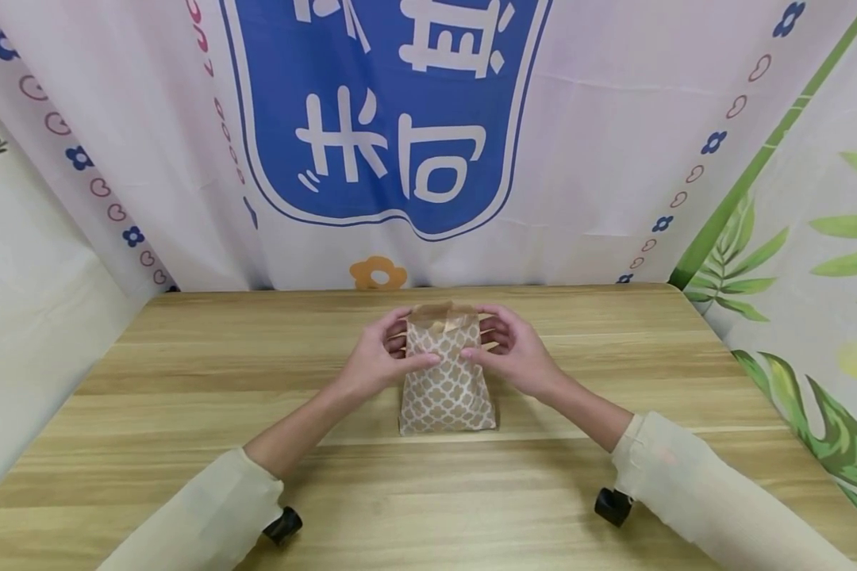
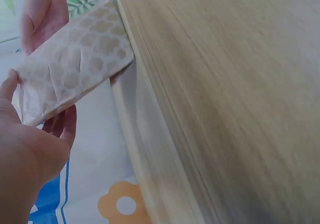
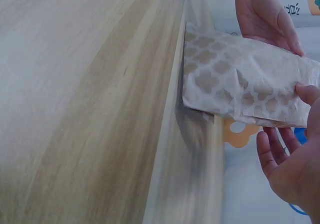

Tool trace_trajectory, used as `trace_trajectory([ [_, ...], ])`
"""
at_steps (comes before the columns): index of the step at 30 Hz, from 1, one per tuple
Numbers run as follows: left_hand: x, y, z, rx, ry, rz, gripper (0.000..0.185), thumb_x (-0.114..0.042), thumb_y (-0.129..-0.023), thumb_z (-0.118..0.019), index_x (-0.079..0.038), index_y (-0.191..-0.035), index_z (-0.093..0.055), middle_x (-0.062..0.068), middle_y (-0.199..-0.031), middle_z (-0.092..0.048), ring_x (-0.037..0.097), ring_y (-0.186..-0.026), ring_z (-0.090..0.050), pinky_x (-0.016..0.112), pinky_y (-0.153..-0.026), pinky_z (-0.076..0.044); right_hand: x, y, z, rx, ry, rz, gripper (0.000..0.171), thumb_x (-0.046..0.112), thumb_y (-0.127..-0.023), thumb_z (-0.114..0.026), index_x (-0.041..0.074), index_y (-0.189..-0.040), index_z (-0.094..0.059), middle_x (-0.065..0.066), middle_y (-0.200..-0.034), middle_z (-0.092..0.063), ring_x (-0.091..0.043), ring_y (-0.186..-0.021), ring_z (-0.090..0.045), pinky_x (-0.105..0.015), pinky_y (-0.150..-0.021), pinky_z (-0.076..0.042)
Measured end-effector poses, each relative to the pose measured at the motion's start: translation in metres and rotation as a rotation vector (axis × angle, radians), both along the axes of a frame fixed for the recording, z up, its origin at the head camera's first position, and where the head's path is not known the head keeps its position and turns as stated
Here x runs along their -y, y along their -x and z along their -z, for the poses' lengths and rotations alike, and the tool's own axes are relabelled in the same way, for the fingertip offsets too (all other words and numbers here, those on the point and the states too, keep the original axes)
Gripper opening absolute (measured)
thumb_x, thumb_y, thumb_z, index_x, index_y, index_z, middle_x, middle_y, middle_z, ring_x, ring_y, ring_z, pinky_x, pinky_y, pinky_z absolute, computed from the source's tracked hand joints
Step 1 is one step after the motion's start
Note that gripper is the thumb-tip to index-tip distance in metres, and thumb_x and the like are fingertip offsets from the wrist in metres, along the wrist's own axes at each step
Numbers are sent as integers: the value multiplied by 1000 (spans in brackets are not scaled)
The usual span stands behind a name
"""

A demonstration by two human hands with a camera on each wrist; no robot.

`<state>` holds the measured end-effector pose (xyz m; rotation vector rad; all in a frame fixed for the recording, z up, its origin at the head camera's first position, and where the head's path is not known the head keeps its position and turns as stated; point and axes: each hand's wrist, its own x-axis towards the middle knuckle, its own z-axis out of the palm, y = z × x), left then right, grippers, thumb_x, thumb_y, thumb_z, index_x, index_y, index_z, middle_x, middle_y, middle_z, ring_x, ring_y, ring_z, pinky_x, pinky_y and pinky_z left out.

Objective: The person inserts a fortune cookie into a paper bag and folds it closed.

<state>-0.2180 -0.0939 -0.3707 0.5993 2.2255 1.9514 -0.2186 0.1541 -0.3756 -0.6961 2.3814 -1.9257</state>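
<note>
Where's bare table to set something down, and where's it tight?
Free: the wooden table left of the left hand, right of the right hand, and the near strip between the sleeves. Crowded: the centre, where both hands hold the patterned paper bag standing upright; only a narrow strip separates it from the backdrop curtain.

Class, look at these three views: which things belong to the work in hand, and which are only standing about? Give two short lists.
In the work:
- paper bag, brown with a white pattern, standing upright on the table
- left hand, holding the bag's upper left side
- right hand, holding its upper right side

Only standing about:
- wooden table
- printed cloth backdrop
</note>
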Motion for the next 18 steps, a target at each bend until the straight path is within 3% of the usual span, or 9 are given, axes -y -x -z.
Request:
trace_trajectory([
  [5,-2,-3,-3,-135,16,-22,79,4,-82,-84,2,-150,-44,26,-136,-62,39,-115,-67,38,-93,-60,0,-2,-4,-85,-21,15,64,-9,-85,-79,-5,-142,-49,-22,-113,-65,-37,-101,-65,-31,-80,-59],
  [10,-4,-5,-3,-270,41,-42,81,4,-78,-87,1,-148,-46,24,-134,-64,36,-112,-69,38,-94,-60,0,-5,-7,-186,-57,39,65,-9,-83,-81,-6,-141,-50,-24,-117,-67,-32,-98,-66,-29,-77,-59],
  [18,-4,-6,1,-577,75,-66,80,7,-74,-90,2,-138,-42,25,-122,-68,35,-103,-70,43,-89,-61,-1,-6,-4,-537,-81,65,68,-14,-73,-87,-7,-132,-52,-24,-126,-61,-34,-96,-71,-33,-71,-61],
])
